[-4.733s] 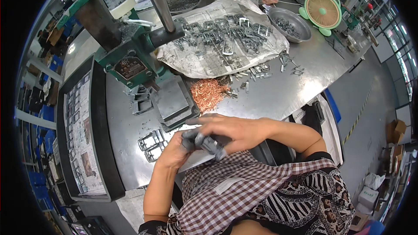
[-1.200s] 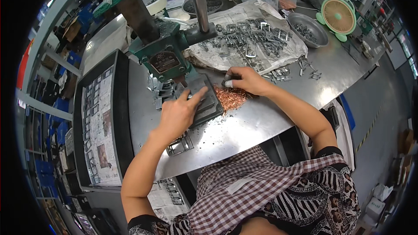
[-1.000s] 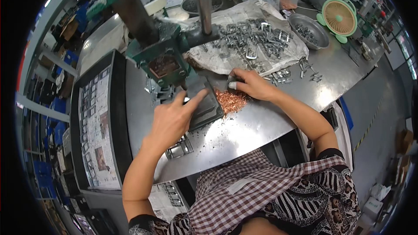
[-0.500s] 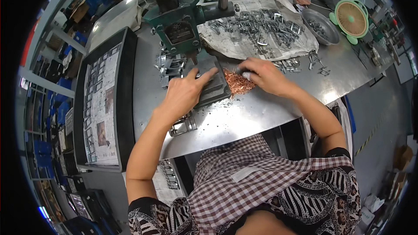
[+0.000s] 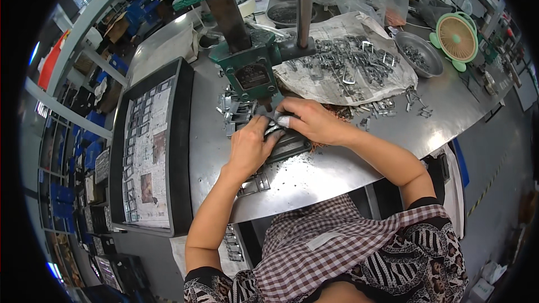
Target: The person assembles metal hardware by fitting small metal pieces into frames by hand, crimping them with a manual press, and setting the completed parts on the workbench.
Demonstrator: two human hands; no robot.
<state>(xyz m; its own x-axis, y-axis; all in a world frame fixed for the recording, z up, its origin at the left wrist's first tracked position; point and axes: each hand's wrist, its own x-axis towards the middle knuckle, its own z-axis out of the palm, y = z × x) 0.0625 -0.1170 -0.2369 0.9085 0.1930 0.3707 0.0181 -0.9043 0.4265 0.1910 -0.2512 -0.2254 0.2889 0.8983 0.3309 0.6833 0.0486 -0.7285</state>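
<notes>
While two fans (image 5: 455,37) stand by, both hands (image 5: 283,132) grip one metal piece (image 5: 273,128).

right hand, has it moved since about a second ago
Yes. The right hand has left the copper-coloured pile and gone left to the base of the green press, meeting the left hand.

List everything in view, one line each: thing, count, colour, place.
hand press: one, green, back of the bench
metal buckles: many, silver, heaped on newspaper right of the press
newspaper sheet: one, grey, under the heap
metal bowl: one, silver, far right
small fan: one, green, beside the bowl
black tray: one, paper-lined, left
copper bits: small pile, behind the right wrist
metal bench: one, grey
left hand: on the dark block below the press
right hand: fingertips at the same spot
</notes>
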